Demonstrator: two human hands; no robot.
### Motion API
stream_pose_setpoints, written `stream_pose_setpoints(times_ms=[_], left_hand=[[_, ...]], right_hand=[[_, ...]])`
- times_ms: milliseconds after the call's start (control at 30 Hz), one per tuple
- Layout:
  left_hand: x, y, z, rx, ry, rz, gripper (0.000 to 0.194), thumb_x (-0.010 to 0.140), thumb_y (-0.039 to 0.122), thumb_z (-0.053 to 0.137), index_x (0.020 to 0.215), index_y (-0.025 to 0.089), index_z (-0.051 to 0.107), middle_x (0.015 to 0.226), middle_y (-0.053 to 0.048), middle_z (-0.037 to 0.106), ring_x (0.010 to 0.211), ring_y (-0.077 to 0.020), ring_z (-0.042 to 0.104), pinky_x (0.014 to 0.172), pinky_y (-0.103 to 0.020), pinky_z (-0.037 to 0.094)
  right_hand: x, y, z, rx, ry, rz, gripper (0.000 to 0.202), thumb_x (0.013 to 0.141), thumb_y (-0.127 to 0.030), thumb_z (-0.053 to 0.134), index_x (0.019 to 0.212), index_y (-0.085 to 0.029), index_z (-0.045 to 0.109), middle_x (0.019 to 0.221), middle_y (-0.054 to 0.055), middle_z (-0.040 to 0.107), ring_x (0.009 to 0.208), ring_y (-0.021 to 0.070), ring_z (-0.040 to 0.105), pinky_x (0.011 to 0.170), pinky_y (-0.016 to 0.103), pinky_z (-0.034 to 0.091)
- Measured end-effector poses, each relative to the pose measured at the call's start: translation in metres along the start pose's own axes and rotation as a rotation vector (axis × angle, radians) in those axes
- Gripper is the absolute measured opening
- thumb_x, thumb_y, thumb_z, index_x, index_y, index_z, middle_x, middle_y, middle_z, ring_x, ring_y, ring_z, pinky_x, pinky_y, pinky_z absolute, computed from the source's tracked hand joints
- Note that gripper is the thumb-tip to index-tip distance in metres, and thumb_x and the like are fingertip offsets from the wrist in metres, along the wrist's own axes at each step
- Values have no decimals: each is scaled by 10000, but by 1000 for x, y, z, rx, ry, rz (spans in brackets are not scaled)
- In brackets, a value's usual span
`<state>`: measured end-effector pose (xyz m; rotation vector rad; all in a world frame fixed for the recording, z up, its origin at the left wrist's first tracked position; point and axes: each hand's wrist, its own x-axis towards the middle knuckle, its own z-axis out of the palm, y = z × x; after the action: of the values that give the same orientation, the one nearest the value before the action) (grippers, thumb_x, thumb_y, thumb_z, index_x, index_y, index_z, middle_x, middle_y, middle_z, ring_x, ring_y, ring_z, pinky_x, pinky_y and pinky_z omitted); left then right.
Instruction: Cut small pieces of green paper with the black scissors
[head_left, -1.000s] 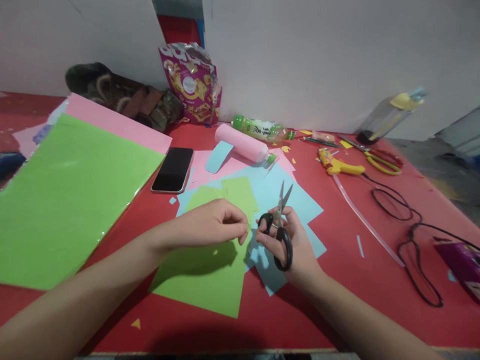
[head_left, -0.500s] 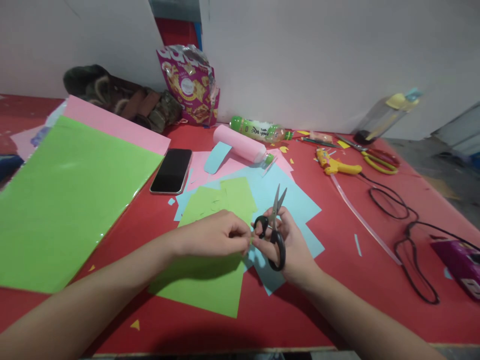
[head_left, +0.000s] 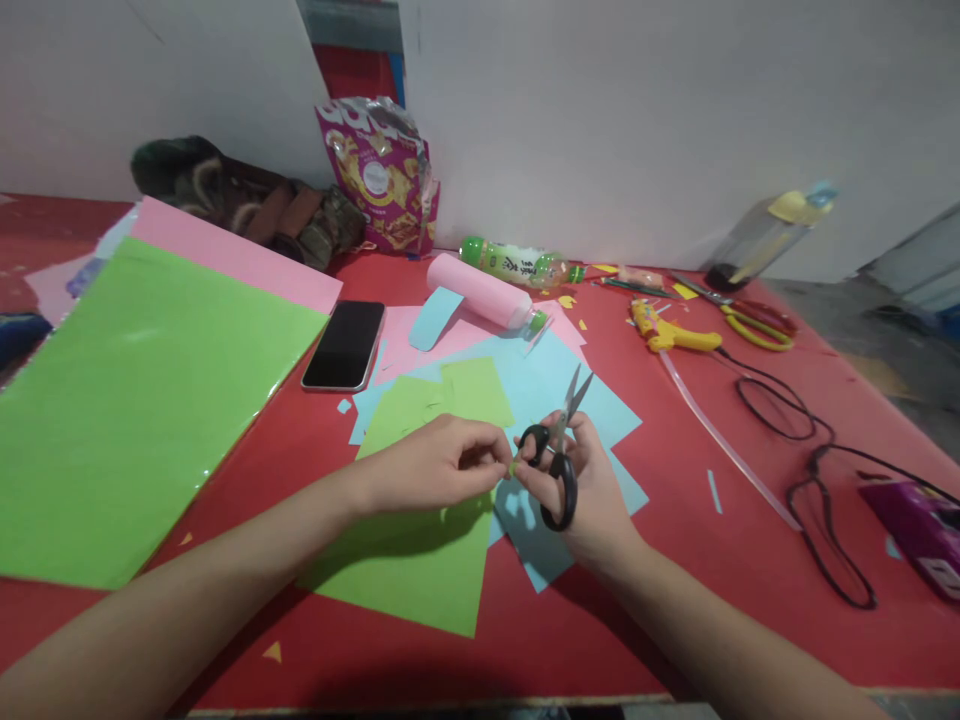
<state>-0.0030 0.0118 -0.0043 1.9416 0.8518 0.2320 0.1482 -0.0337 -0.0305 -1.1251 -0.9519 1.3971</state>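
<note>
Black-handled scissors [head_left: 557, 450] hang on the fingers of my right hand [head_left: 592, 480], blades slightly parted and pointing away from me. The thumb and fingertip of that hand also pinch a tiny green paper piece [head_left: 513, 468]. My left hand [head_left: 450, 462] is closed, its fingertips meeting at the left side of the same small piece. Both hands hover over a green paper sheet [head_left: 405, 570] with thin cuttings on it. Under it spread light blue sheets [head_left: 592, 390]. A bottle wrapped in pink paper [head_left: 480, 292] lies beyond, with a blue paper strip [head_left: 436, 318] against it.
A phone [head_left: 345, 345] and packed green paper [head_left: 165, 400] lie left. At the back are a snack bag [head_left: 382, 180] and a green-labelled bottle [head_left: 517, 262]. Rightward are a yellow glue gun [head_left: 675, 335], its black cable [head_left: 814, 470], pliers [head_left: 757, 320] and a clear bottle [head_left: 765, 240].
Both hands have shifted slightly right, and the scissors have tilted a little rightward with the right hand. The small green piece stays at the fingertips.
</note>
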Motion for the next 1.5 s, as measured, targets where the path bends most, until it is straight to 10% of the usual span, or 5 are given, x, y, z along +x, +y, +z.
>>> stream_pose_setpoints(times_ms=[1500], left_hand=[[1,-2,10,-28,135,-56,142,752,217,402,672,149,497,545,44,414,512,-77,369,498,-190,298]], right_hand=[[1,0,1,-10,76,18,363,577,-190,671,799,-242,389,691,-66,428,558,64,446,549,206,398]])
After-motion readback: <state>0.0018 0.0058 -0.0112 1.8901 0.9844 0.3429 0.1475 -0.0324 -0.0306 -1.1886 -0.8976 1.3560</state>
